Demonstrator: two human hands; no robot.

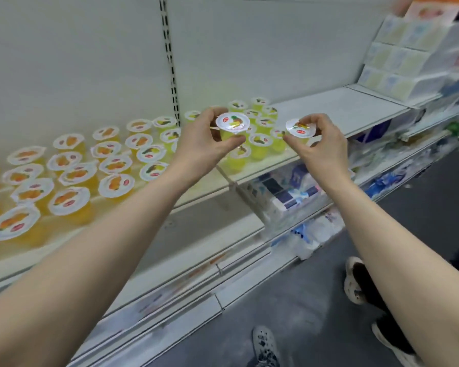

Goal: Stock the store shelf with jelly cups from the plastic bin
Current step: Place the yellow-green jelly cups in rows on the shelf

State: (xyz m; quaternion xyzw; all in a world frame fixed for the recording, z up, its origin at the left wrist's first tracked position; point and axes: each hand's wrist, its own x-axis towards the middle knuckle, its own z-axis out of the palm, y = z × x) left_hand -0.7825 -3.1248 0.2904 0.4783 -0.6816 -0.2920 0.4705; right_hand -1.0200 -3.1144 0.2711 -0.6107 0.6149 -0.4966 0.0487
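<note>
White shelf (339,112), left hand (204,144) gripping jelly cup (232,125), right hand (321,149) likewise (upright).

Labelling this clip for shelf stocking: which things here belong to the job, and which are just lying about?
Job: left hand holding a jelly cup; right hand holding a second cup; yellow cups and orange cups on the shelf.
Lying about: stacked boxes; packets below; shoes.

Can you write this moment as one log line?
stage: stocking | left hand: holds left cup | right hand: holds right cup | place: at shelf | shelf: orange cups left, yellow cups middle
</note>
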